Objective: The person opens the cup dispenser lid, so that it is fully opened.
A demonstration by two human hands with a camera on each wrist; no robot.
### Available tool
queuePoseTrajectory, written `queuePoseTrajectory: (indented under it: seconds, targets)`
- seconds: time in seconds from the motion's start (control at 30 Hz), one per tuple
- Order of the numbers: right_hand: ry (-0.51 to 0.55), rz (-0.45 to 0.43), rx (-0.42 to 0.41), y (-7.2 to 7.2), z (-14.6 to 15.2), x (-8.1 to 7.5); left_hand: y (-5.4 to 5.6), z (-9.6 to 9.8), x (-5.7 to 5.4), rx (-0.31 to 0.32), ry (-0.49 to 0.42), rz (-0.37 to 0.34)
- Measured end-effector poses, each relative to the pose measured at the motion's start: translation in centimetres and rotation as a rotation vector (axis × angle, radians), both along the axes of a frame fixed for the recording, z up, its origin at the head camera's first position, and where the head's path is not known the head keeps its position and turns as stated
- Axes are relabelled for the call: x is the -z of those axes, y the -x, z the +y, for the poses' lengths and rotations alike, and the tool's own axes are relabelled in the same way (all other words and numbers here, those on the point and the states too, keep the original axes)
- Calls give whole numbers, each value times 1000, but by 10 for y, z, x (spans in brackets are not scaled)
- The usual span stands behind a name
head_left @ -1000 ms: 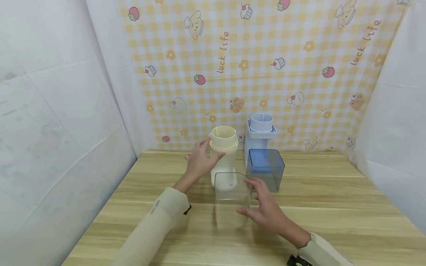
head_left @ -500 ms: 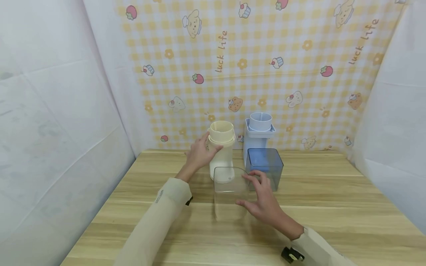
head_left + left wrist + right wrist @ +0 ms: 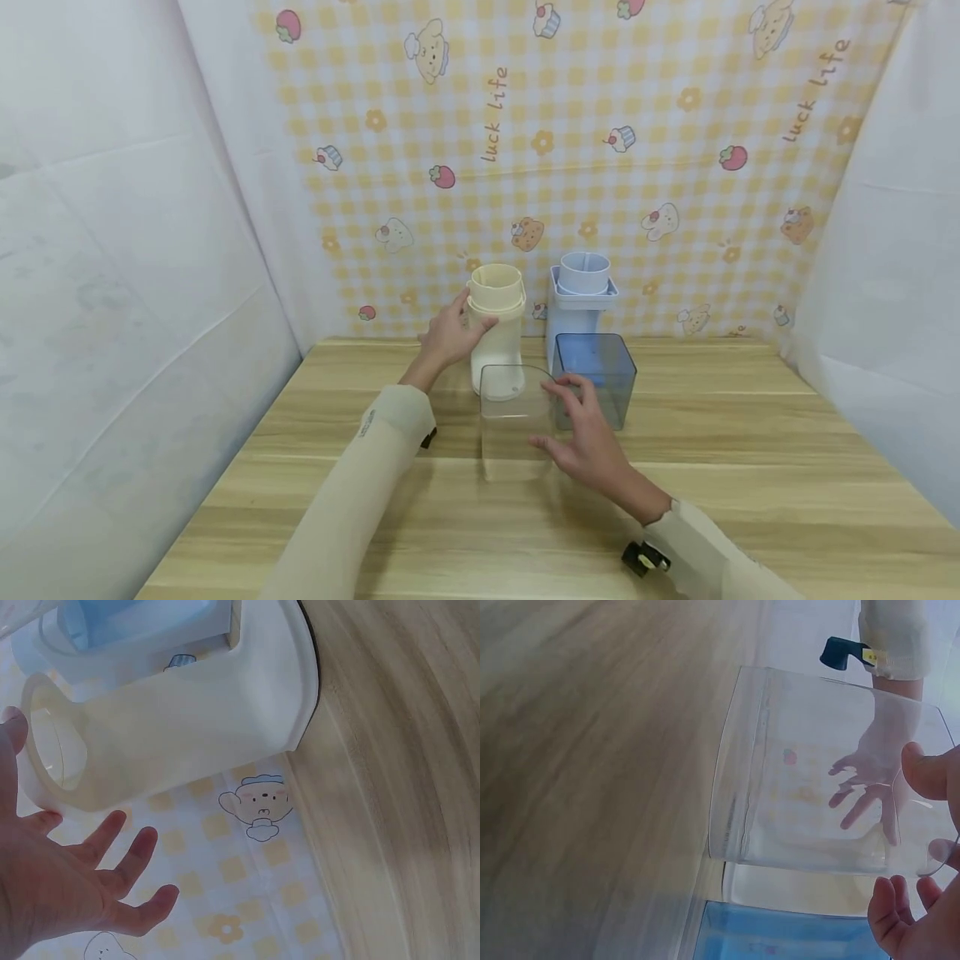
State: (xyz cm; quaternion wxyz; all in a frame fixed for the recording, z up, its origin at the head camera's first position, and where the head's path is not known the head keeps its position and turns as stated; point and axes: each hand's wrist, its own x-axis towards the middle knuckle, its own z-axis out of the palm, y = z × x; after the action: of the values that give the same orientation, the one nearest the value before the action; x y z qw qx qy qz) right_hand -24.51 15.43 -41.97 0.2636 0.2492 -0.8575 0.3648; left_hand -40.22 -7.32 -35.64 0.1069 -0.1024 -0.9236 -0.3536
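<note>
A cream stand (image 3: 497, 342) with a round open collar on top stands upright on the table. My left hand (image 3: 447, 337) holds it below the collar between thumb and index finger; in the left wrist view the other fingers (image 3: 135, 855) spread loosely away from it. In front of the stand is a clear open-topped container (image 3: 513, 450). My right hand (image 3: 592, 437) grips its right upper rim, thumb on the near side and fingers on the far side, as the right wrist view of the container (image 3: 810, 780) also shows. I cannot tell whether its base touches the table.
To the right, a blue stand (image 3: 573, 321) of similar build has a smoky grey transparent box (image 3: 613, 396) in front of it. Behind both stands hangs a yellow checked cloth (image 3: 555, 183). White sheets (image 3: 142, 250) close off the sides of the wooden table (image 3: 720, 467).
The cream stand has shifted back toward the cloth with my left hand. My right hand and the clear container have moved the same way behind it. The blue stand stays in place.
</note>
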Motion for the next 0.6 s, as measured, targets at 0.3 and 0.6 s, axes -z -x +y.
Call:
queuePoseTrajectory:
  seconds: [0.3, 0.6]
  targets:
    - [-21, -64, 56, 9, -5, -1, 12, 0, 1, 18, 2, -44]
    - [-4, -89, 98, 19, -9, -4, 26, 1, 4, 142, -57, 8]
